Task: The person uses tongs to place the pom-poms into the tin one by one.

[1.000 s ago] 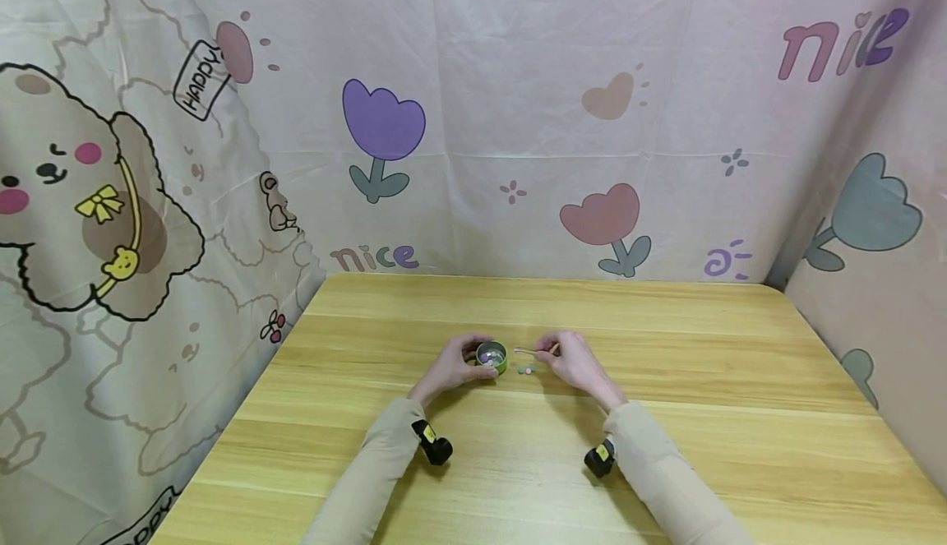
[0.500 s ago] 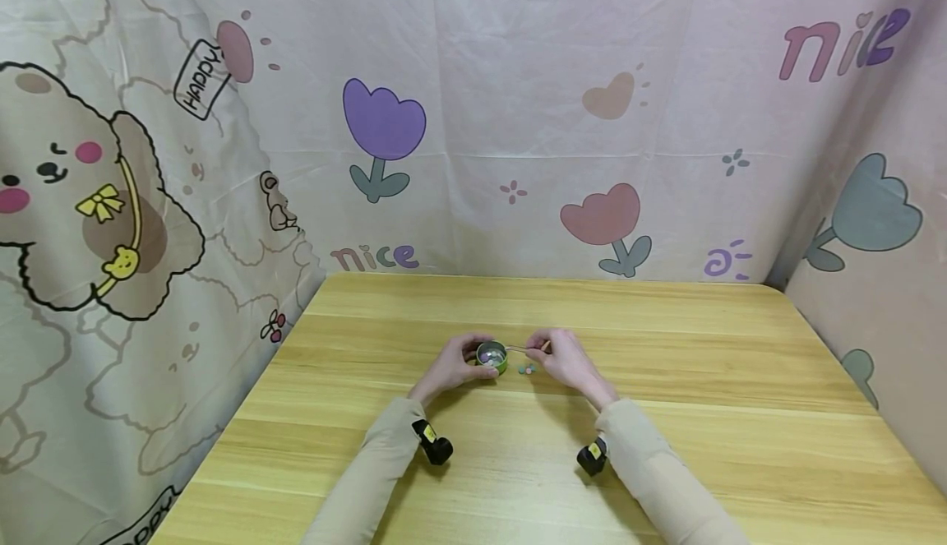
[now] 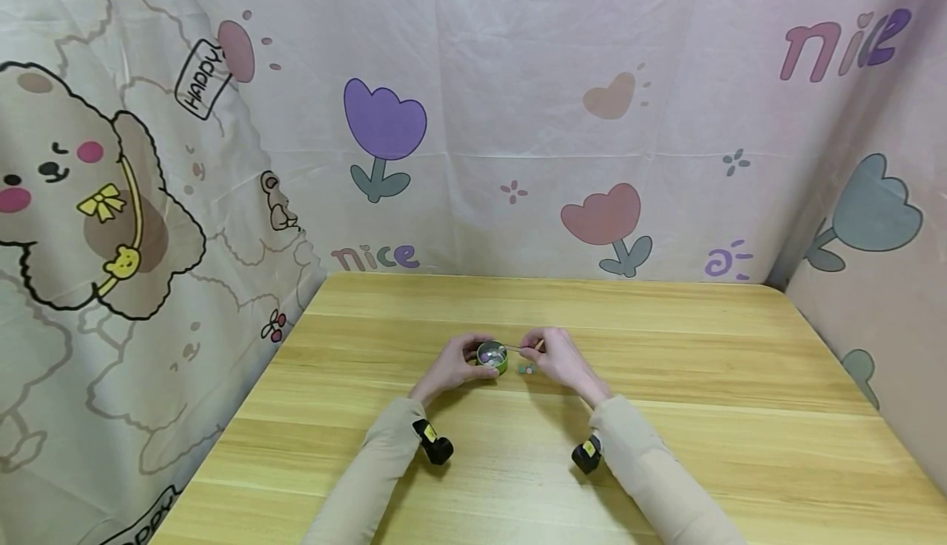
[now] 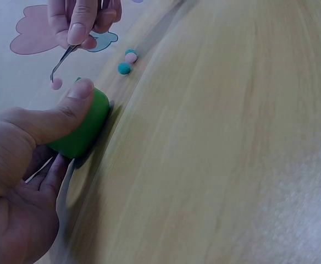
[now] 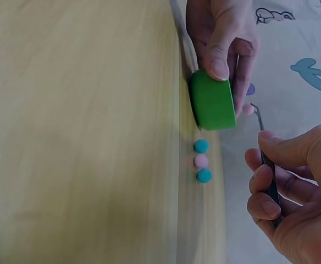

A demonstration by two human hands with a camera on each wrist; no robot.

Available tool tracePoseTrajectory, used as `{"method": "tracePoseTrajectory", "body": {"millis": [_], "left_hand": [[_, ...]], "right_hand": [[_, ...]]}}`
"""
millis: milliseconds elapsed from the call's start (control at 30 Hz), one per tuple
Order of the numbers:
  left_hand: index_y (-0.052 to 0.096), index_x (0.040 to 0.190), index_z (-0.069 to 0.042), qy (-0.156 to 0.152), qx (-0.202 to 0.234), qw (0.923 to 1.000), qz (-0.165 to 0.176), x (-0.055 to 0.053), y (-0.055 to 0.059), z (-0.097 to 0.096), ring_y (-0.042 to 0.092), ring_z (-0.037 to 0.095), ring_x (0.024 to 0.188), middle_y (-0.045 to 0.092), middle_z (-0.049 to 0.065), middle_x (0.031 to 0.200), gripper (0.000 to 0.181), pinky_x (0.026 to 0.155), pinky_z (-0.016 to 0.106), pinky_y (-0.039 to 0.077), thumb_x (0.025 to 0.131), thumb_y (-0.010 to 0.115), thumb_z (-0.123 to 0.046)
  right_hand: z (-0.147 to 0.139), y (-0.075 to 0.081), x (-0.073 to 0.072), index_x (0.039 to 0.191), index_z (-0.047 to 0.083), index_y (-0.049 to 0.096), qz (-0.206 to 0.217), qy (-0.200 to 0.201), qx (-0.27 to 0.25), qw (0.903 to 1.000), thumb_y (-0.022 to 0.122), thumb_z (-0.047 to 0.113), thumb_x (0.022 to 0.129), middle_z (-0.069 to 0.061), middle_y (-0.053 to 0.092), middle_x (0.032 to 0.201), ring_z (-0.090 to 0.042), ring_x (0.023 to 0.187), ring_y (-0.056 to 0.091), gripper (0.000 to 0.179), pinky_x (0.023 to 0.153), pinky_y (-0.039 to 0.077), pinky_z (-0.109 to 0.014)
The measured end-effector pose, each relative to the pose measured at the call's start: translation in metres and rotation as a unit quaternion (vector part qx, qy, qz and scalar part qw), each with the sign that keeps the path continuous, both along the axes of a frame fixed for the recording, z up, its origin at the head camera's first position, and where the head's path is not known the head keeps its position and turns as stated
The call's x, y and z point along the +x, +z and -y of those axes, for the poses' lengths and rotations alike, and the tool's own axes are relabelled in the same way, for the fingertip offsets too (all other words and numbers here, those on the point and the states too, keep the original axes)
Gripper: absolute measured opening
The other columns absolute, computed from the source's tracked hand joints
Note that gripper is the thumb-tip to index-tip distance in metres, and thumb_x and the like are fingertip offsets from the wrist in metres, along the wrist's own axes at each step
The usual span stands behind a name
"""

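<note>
The pink ball [image 5: 248, 109] is at the bent tips of the tweezers [image 5: 267, 163], just ahead of the right hand [image 3: 558, 356] and near the rim of the green container [image 5: 212, 102]; whether it is fully over the opening cannot be confirmed. The right hand pinches the tweezers between thumb and curled fingers. The left hand [image 3: 455, 362] grips the container, thumb on the near side and fingers around the far side. The step in hand is judged to be delivery of the ball into the container. Recommended practice: keep squeeze on the tweezers light and constant, as excess pressure could make a round ball slip; bring the tips inside the rim, lower them, and only then release. The left hand should hold the container steady without tipping it. The container is round, upright on the surface [image 3: 666, 348] and uncovered, with a silvery interior; lilac and pale shapes [image 3: 486, 358] are visible inside, too small to count. Between the hands, beyond the container from the left hand, a teal ball [image 5: 201, 146], a second pink ball [image 5: 201, 161] and another teal ball [image 5: 204, 176] lie in a close row. A printed curtain [image 3: 503, 60] hangs beyond both hands.
</note>
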State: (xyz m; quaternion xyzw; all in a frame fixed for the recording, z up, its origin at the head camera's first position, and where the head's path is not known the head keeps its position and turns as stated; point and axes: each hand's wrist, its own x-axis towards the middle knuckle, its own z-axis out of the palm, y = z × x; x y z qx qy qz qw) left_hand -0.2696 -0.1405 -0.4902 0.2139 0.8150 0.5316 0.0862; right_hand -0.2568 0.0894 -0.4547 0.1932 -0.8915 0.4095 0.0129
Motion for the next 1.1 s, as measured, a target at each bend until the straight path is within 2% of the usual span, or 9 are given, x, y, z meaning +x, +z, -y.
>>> {"method": "tracePoseTrajectory", "body": {"millis": [233,467,800,1100], "left_hand": [[0.053,0.136,0.008,-0.007,0.005,1.0,-0.001,0.0,-0.001,0.001,0.061,0.043,0.121,0.06,0.029,0.133,0.061,0.108,0.051,0.051,0.083,0.08,-0.004],[0.053,0.136,0.008,-0.006,0.003,1.0,-0.004,0.0,-0.002,0.0,0.063,0.039,0.119,0.061,0.027,0.132,0.061,0.106,0.044,0.054,0.083,0.081,-0.004],[0.055,0.136,0.005,0.008,-0.006,0.9999,0.007,0.0,0.0,-0.001,0.063,0.038,0.119,0.061,0.026,0.133,0.063,0.106,0.044,0.054,0.08,0.083,-0.005],[0.056,0.134,0.005,0.011,-0.002,0.9999,0.005,0.001,0.001,-0.002,0.063,0.038,0.12,0.062,0.025,0.132,0.062,0.106,0.044,0.053,0.08,0.083,-0.003]], "right_hand": [[0.001,-0.001,-0.001,0.089,0.003,0.073,-0.004,0.005,0.005,1.0,0.071,0.007,0.092,-0.007,0.074,0.084,-0.015,0.071,0.067,0.006,0.062,0.054,-0.019],[-0.002,-0.002,0.001,0.091,0.002,0.073,0.005,0.004,-0.004,1.0,0.071,0.006,0.092,-0.009,0.073,0.086,-0.014,0.071,0.066,0.004,0.063,0.054,-0.02],[-0.035,-0.01,0.002,0.09,0.001,0.072,0.007,-0.011,-0.003,0.9999,0.07,0.004,0.091,-0.01,0.073,0.086,-0.017,0.071,0.063,0.004,0.06,0.049,-0.018],[-0.054,-0.017,0.004,0.086,0.004,0.072,-0.009,0.008,0.016,0.9998,0.07,0.004,0.091,-0.007,0.072,0.083,-0.007,0.066,0.056,0.005,0.058,0.046,-0.017]]}}
